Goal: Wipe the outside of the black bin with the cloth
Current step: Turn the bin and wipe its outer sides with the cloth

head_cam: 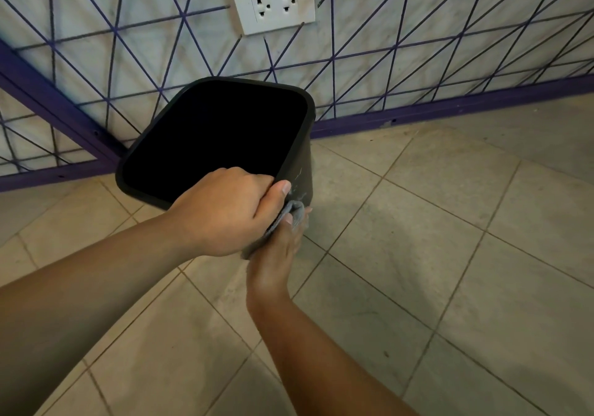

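Left hand [225,210] curled over near rim of black bin [299,165], thumb outside. Right hand [276,255] below it, grey cloth [294,211] gripped and pressed against bin's near outer wall. Bin tilted, against wall, on tiled floor [418,239]. Bin's base hidden; cloth largely covered by hands.

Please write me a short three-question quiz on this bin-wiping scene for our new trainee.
1. True or false: the left hand grips the rim of the black bin.
2. Which hand holds the grey cloth? A) left B) right C) neither
3. Fill in: on the wall above the bin is a white double ____.

Key:
1. True; its fingers curl over the near rim, thumb outside.
2. B; the right hand presses the cloth against the bin's outer side, near the corner.
3. Socket.
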Available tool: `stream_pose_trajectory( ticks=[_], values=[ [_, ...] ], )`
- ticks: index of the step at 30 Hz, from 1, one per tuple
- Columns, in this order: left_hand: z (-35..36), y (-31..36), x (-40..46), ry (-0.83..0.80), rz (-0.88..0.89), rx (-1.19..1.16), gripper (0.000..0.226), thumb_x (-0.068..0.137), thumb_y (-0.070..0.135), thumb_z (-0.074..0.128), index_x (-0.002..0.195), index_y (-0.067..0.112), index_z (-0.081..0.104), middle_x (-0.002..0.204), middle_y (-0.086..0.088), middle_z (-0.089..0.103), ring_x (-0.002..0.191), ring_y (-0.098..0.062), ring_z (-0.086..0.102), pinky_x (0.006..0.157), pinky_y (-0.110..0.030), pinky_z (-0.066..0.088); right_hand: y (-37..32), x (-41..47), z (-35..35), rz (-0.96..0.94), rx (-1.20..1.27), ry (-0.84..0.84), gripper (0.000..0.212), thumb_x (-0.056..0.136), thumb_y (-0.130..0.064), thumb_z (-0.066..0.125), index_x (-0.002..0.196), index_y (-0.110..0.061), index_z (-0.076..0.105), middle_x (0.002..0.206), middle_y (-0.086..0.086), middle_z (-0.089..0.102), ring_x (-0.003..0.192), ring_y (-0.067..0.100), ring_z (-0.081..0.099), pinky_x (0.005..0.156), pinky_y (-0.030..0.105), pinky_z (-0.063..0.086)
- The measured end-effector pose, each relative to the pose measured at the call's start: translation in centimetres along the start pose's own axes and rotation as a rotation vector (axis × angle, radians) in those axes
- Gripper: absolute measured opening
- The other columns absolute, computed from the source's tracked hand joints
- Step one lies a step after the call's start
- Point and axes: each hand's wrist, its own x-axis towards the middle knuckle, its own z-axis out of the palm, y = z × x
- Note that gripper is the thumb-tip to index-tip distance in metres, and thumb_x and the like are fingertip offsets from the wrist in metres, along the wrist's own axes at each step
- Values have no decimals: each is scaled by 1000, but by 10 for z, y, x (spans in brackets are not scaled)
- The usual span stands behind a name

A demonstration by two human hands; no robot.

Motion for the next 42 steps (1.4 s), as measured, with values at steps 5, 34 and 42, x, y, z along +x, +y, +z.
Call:
stream_pose_trajectory(
  ticks=[5, 34, 42],
  values=[
    [2, -1, 1, 6, -3, 20, 48, 96, 51, 23, 60, 25, 42, 49, 5, 45, 44, -10, 45, 48, -27, 27, 12, 23, -3, 90, -8, 47, 100, 80, -76, 32, 170, -33, 19, 176, -3, 23, 164, 21, 17, 133, 53, 19],
    [-1, -3, 2, 6, 18, 31, 44, 95, 49, 26, 59, 26, 36, 48, 5, 41, 42, -10, 41, 46, -30, 29, 27, 90, -15, 114, -49, 12, 100, 72, -85, 36, 159, -37, 46, 161, -3, 51, 150, 19, 46, 128, 50, 34],
    [-2, -7, 7, -40, 8, 72, 49, 95, 52, 26, 72, 19, 53, 54, 3, 52, 49, -13, 54, 53, -40, 50, 27, 119, -14, 76, -97, -25, 94, 76, -84, 32, 160, -43, 40, 169, -7, 41, 160, 19, 31, 131, 56, 24]
  ],
)
